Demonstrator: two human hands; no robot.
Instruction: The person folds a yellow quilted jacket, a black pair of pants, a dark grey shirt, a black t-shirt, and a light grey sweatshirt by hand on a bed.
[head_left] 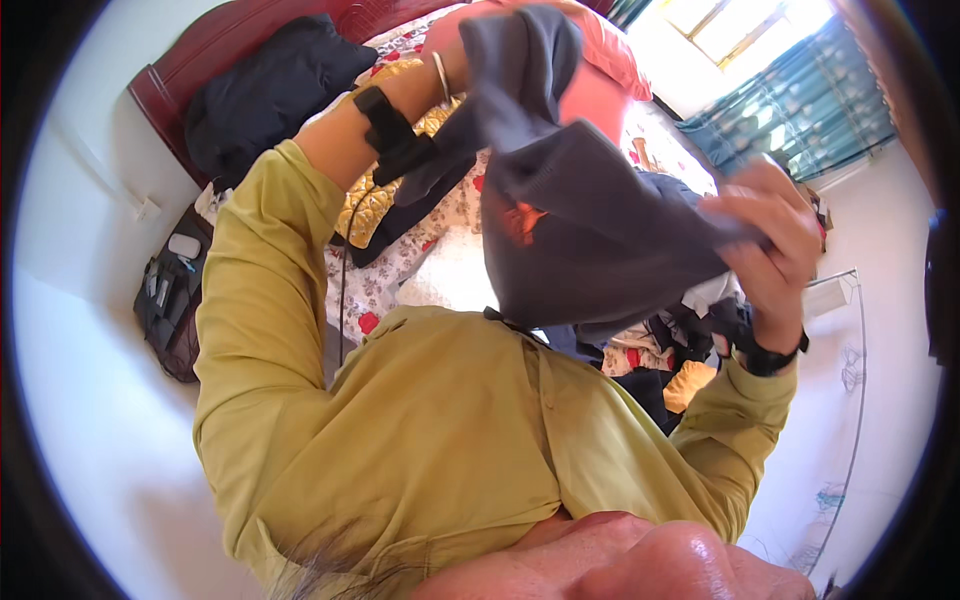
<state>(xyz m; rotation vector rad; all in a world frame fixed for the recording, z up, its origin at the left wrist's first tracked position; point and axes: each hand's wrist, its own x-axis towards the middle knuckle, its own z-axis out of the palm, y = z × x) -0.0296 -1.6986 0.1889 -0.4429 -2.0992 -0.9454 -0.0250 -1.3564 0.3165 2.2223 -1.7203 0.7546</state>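
A dark grey garment (600, 240) with a small orange patch is held up in front of my chest, partly smeared by motion. I cannot tell what sort of garment it is. My right hand (768, 222) has its fingers closed round the garment's right end. At the upper left, cloth covers my left hand (457, 68) so that only its wrist end shows, and its fingers are hidden. A black strapped device (392, 135) with a cable sits on my left forearm, and a black band (770, 355) is on my right wrist.
Behind the garment is a bed with a dark red headboard (165, 85) and a floral sheet (370, 290). A black puffy item (270, 100), a yellow quilted piece (375, 215) and pink bedding (600, 100) lie there. Teal curtains (800, 110) hang at the far right.
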